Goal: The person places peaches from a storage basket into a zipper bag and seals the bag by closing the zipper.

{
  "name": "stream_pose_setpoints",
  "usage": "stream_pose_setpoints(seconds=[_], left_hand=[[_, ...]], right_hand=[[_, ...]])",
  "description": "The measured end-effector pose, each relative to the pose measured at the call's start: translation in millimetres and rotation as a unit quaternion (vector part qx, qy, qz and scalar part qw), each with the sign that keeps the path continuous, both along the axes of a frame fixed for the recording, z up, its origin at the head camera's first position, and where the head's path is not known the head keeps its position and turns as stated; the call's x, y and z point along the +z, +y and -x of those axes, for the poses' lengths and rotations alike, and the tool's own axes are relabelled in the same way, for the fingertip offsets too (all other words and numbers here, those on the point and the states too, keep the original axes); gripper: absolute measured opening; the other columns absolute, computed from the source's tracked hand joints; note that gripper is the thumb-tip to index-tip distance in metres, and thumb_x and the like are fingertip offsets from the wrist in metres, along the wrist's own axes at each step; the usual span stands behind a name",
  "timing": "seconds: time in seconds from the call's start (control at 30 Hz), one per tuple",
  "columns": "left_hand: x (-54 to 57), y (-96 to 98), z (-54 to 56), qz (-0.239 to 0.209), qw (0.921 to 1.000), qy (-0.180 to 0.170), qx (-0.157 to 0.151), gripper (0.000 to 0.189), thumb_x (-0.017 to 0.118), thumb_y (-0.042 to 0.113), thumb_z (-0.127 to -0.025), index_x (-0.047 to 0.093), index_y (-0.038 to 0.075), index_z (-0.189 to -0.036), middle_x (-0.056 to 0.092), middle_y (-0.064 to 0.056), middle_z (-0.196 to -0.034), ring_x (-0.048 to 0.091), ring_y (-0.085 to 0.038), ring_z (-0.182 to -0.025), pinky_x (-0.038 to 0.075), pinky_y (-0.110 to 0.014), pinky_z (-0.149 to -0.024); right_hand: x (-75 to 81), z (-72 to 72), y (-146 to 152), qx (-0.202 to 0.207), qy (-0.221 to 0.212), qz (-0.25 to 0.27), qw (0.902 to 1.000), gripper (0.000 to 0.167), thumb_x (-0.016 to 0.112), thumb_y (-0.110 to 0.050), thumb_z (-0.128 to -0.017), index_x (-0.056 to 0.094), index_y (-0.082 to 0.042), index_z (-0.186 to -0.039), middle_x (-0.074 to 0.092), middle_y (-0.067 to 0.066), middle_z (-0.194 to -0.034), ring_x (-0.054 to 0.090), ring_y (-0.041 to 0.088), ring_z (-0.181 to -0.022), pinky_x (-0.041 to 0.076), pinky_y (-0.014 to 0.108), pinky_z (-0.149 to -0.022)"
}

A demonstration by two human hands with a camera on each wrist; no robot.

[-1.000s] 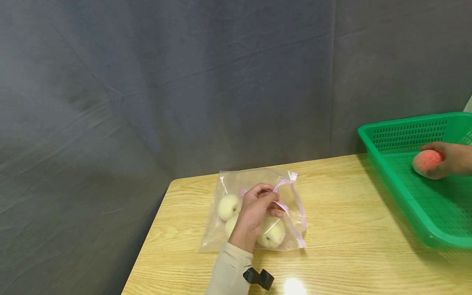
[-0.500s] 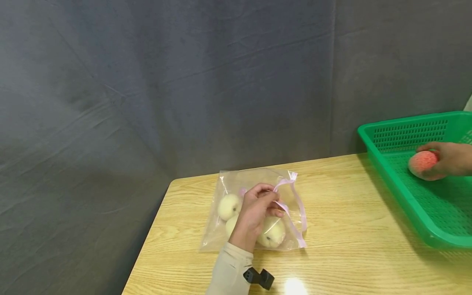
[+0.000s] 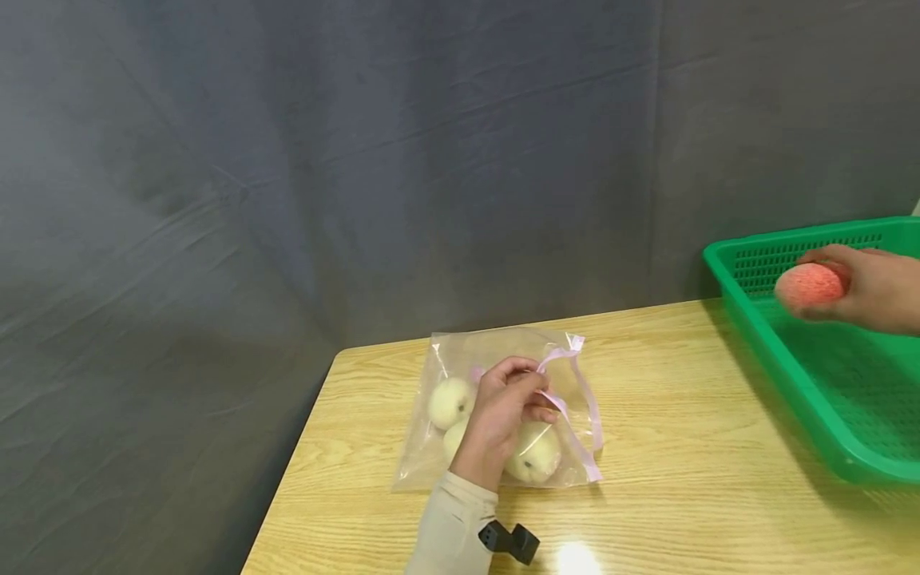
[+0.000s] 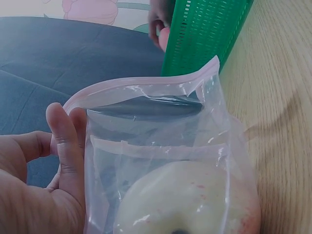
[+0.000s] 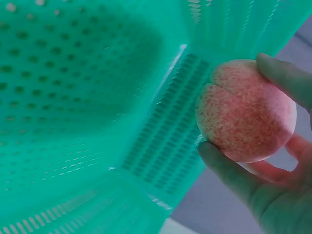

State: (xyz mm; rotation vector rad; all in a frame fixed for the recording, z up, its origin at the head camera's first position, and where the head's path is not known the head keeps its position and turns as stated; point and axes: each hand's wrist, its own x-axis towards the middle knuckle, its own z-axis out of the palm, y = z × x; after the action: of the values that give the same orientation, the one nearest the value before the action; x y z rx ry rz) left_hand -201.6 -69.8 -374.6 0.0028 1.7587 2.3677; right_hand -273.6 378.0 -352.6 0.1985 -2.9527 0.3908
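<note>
My left hand [image 3: 496, 419] pinches the pink-edged opening of a clear zip bag [image 3: 460, 351] lying on the table. Several pale round fruits, which look like peaches, are inside; one pale peach [image 3: 451, 403] shows left of the hand, another [image 3: 535, 455] right of it. In the left wrist view, a peach [image 4: 180, 195] with reddish specks fills the bag below the raised lip. My right hand [image 3: 873, 287] grips a pink-red peach [image 3: 810, 289] over the green basket. The right wrist view shows thumb and fingers around this peach [image 5: 248, 112], its crease facing the camera.
The green plastic basket [image 3: 776, 379], with slotted walls, stands on the right of the wooden table [image 3: 668, 479]. A dark grey cloth [image 3: 503, 160] hangs behind the table. Bare tabletop lies between bag and basket.
My right hand has lifted the pink-red peach from the basket floor and moved it up and leftward. The left hand still holds the bag's opening in the same place.
</note>
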Motion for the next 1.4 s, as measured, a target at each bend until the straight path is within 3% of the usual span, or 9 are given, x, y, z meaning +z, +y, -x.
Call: stream_pose_setpoints(seconds=[0.17, 0.27, 0.37, 0.43, 0.67, 0.93, 1.17, 1.4], left_hand=[[0.6, 0.3, -0.8, 0.000, 1.0000, 0.002, -0.005, 0.012, 0.060, -0.007, -0.086, 0.058, 0.000, -0.095, 0.059, -0.003, -0.072, 0.059, -0.010, -0.053, 0.056, -0.020, -0.046], [0.9, 0.2, -1.1, 0.000, 1.0000, 0.003, -0.006, 0.012, 0.060, -0.008, -0.086, 0.058, 0.001, -0.095, 0.059, -0.003, -0.072, 0.059, -0.010, -0.054, 0.056, -0.019, -0.046], [1.7, 0.0, -1.1, -0.001, 1.0000, 0.005, -0.004, 0.012, 0.059, -0.008, -0.086, 0.058, 0.001, -0.094, 0.059, -0.003, -0.072, 0.059, -0.010, -0.053, 0.056, -0.019, -0.046], [1.9, -0.3, -0.6, 0.000, 1.0000, 0.008, 0.000, 0.012, 0.059, -0.008, -0.085, 0.058, 0.001, -0.094, 0.059, -0.003, -0.071, 0.059, -0.010, -0.053, 0.056, -0.019, -0.045], [2.0, -0.7, -0.8, 0.002, 1.0000, 0.004, 0.000, 0.013, 0.059, -0.007, -0.085, 0.057, -0.002, -0.097, 0.059, -0.003, -0.069, 0.058, -0.010, -0.052, 0.056, -0.019, -0.045], [3.2, 0.3, -0.5, 0.001, 1.0000, 0.007, 0.000, 0.012, 0.060, -0.007, -0.085, 0.058, -0.001, -0.095, 0.059, -0.003, -0.070, 0.058, -0.010, -0.053, 0.056, -0.019, -0.045], [3.7, -0.7, -1.2, 0.003, 1.0000, 0.005, -0.001, 0.012, 0.060, -0.007, -0.085, 0.058, 0.001, -0.094, 0.058, -0.003, -0.070, 0.059, -0.009, -0.052, 0.055, -0.019, -0.044], [3.2, -1.0, -1.0, 0.000, 1.0000, 0.003, 0.000, 0.012, 0.061, -0.007, -0.085, 0.059, 0.002, -0.093, 0.058, -0.003, -0.069, 0.058, -0.009, -0.051, 0.054, -0.019, -0.043]], right_hand=[[9.5, -9.4, -22.7, 0.006, 0.054, -0.004, 0.9985, 0.079, 0.087, -0.032, -0.072, 0.046, 0.003, -0.130, 0.060, 0.037, -0.102, 0.058, 0.046, -0.089, 0.048, 0.041, -0.053], [15.5, -14.6, -32.6, 0.008, 0.052, 0.013, 0.9985, 0.081, 0.085, -0.037, -0.076, 0.044, -0.002, -0.137, 0.057, 0.038, -0.112, 0.053, 0.047, -0.099, 0.049, 0.045, -0.055], [23.1, -18.3, -42.6, 0.021, 0.056, 0.037, 0.9975, 0.081, 0.083, -0.039, -0.079, 0.043, -0.006, -0.141, 0.057, 0.035, -0.117, 0.053, 0.043, -0.099, 0.047, 0.038, -0.058], [27.8, -20.3, -50.5, 0.032, 0.063, 0.053, 0.9961, 0.078, 0.082, -0.039, -0.080, 0.045, -0.009, -0.142, 0.058, 0.030, -0.118, 0.054, 0.039, -0.098, 0.043, 0.032, -0.060], [37.2, -34.3, -83.0, 0.062, 0.070, 0.075, 0.9928, 0.074, 0.085, -0.036, -0.077, 0.051, -0.018, -0.141, 0.058, 0.023, -0.124, 0.050, 0.033, -0.103, 0.047, 0.033, -0.066], [42.3, -52.0, -111.2, 0.077, 0.100, 0.080, 0.9888, 0.074, 0.088, -0.037, -0.074, 0.055, -0.027, -0.140, 0.058, 0.014, -0.125, 0.052, -0.005, -0.075, 0.045, 0.026, -0.064], [41.6, -64.5, -125.8, 0.087, 0.119, 0.073, 0.9864, 0.075, 0.090, -0.038, -0.071, 0.057, -0.027, -0.138, 0.059, 0.014, -0.127, 0.051, 0.001, -0.078, 0.044, 0.024, -0.060], [52.0, -79.7, -134.7, 0.097, 0.147, 0.083, 0.9809, 0.077, 0.091, -0.035, -0.068, 0.057, -0.033, -0.137, 0.060, 0.008, -0.127, 0.047, -0.005, -0.079, 0.044, 0.022, -0.059]])
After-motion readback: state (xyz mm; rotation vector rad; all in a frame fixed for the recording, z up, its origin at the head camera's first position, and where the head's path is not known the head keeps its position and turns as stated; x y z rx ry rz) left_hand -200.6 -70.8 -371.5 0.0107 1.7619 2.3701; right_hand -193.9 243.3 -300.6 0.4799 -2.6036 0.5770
